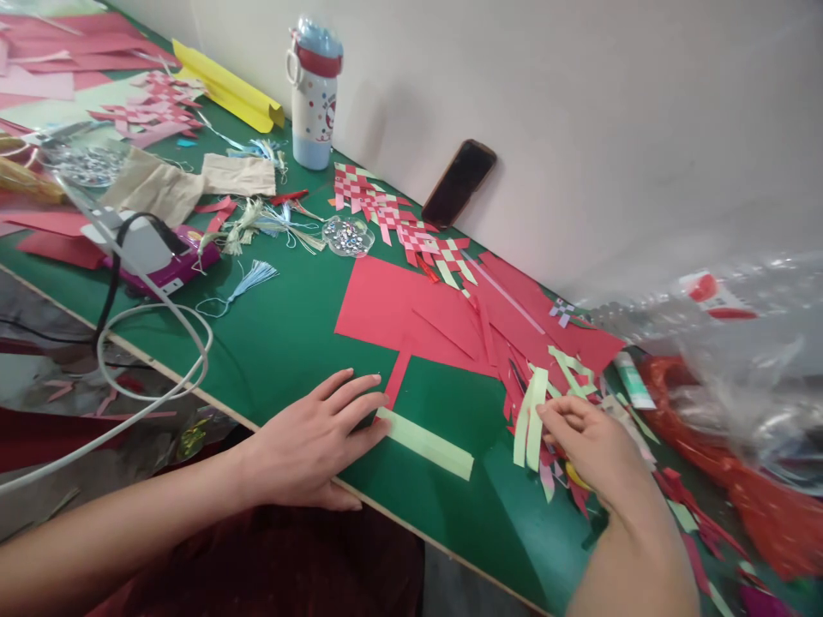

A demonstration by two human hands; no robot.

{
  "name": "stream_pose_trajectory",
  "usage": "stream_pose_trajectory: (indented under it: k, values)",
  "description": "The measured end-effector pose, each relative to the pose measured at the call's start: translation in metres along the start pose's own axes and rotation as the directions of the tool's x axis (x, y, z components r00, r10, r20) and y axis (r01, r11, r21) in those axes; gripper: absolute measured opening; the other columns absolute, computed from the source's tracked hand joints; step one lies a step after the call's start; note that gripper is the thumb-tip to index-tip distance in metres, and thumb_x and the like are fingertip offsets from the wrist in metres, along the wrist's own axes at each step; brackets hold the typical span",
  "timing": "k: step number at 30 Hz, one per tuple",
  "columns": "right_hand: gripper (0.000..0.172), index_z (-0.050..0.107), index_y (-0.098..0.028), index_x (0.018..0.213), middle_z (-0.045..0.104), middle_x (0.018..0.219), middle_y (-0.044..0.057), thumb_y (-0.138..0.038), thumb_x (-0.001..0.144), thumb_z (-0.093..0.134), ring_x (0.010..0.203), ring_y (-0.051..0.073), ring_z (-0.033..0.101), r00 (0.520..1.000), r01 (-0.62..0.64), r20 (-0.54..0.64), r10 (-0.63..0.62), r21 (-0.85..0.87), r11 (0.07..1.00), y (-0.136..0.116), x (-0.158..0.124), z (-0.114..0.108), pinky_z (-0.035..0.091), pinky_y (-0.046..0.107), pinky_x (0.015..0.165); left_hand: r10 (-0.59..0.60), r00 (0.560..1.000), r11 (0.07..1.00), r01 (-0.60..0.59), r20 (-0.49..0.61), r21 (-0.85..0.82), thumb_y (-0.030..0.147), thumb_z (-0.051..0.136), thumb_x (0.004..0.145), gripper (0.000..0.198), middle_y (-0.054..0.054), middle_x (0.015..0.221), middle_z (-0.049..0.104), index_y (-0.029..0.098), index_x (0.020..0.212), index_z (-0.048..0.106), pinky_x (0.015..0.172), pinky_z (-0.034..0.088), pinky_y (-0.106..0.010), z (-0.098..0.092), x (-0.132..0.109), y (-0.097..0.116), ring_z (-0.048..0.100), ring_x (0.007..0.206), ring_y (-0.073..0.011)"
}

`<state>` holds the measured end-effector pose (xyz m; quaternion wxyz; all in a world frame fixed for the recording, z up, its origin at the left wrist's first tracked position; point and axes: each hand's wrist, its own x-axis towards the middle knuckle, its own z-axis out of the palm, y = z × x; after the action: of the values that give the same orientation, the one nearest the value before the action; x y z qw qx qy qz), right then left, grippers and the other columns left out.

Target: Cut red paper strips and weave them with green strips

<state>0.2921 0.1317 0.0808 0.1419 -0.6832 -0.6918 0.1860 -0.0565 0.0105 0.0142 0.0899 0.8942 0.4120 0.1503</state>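
My left hand (315,441) lies flat on the green table (283,334) near its front edge, fingers stretched out, fingertips resting on the end of a pale green paper strip (428,444). My right hand (595,446) is curled over a pile of pale green and red paper strips (537,403), fingers pinched on pale green strips there. A large red paper sheet (399,313) lies just beyond both hands, with a narrow red strip (399,377) running from it toward my left fingers.
Woven red-and-white paper pieces (399,218) lie by the wall beside a leaning phone (459,182) and a water bottle (313,94). A small dish of gems (348,236), tassels (248,283), a white and purple tool (151,248) with cables sit left. Clear plastic bag (739,360) at right.
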Motion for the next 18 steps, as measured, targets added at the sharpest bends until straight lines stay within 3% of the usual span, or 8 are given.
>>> stream_pose_trajectory:
  k: [2, 5, 9, 14, 18]
  values:
    - [0.031, 0.06, -0.022, 0.072, 0.063, 0.058, 0.0, -0.052, 0.077, 0.059, 0.053, 0.017, 0.059, 0.991, -0.007, 0.136, -0.007, 0.098, 0.995, -0.016, -0.013, 0.005, 0.045, 0.027, 0.052, 0.001, 1.0, 1.0, -0.001, -0.002, -0.008, 0.069, 0.066, 0.077, 0.082, -0.013, 0.141, 0.049, 0.018, 0.139, 0.048, 0.122, 0.015, -0.053, 0.001, 0.0, 0.0, 0.03, 0.144, -0.0368]
    - [0.027, 0.061, -0.022, 0.079, 0.064, 0.066, 0.0, -0.048, 0.081, 0.06, 0.061, 0.016, 0.06, 0.956, 0.082, 0.264, -0.131, 0.186, 0.979, -0.046, -0.024, 0.025, 0.047, 0.026, 0.057, -0.004, 1.0, 1.0, 0.004, 0.001, -0.02, 0.069, 0.065, 0.078, 0.081, -0.012, 0.141, 0.05, 0.019, 0.14, 0.047, 0.123, 0.014, -0.053, 0.001, 0.0, 0.0, 0.03, 0.144, -0.0367]
    - [0.023, 0.066, -0.024, 0.096, 0.073, 0.089, 0.002, -0.042, 0.088, 0.054, 0.081, 0.019, 0.068, 0.894, 0.137, 0.394, -0.213, 0.213, 0.967, -0.074, -0.019, 0.049, 0.051, 0.03, 0.073, -0.01, 1.0, 1.0, 0.011, 0.02, -0.014, 0.071, 0.063, 0.078, 0.083, -0.013, 0.143, 0.049, 0.02, 0.141, 0.046, 0.122, 0.014, -0.054, 0.002, -0.001, 0.0, 0.029, 0.144, -0.0376]
    - [0.026, 0.068, -0.025, 0.099, 0.075, 0.093, 0.003, -0.042, 0.09, 0.051, 0.082, 0.021, 0.068, 0.919, 0.192, 0.322, -0.228, 0.14, 0.971, -0.079, 0.001, 0.058, 0.051, 0.032, 0.071, -0.027, 1.0, 1.0, 0.027, 0.007, 0.008, 0.075, 0.06, 0.078, 0.084, -0.017, 0.15, 0.044, 0.022, 0.141, 0.046, 0.12, 0.017, -0.057, 0.003, -0.001, 0.0, 0.022, 0.148, -0.0401]
    - [0.031, 0.069, -0.022, 0.098, 0.075, 0.091, 0.005, -0.047, 0.089, 0.053, 0.076, 0.02, 0.067, 0.947, 0.186, 0.227, -0.228, 0.19, 0.964, -0.076, 0.007, 0.068, 0.05, 0.031, 0.068, -0.021, 1.0, 1.0, 0.021, 0.023, 0.013, 0.076, 0.055, 0.081, 0.082, -0.018, 0.152, 0.042, 0.021, 0.142, 0.046, 0.119, 0.016, -0.057, 0.004, -0.002, -0.001, 0.023, 0.148, -0.0403]
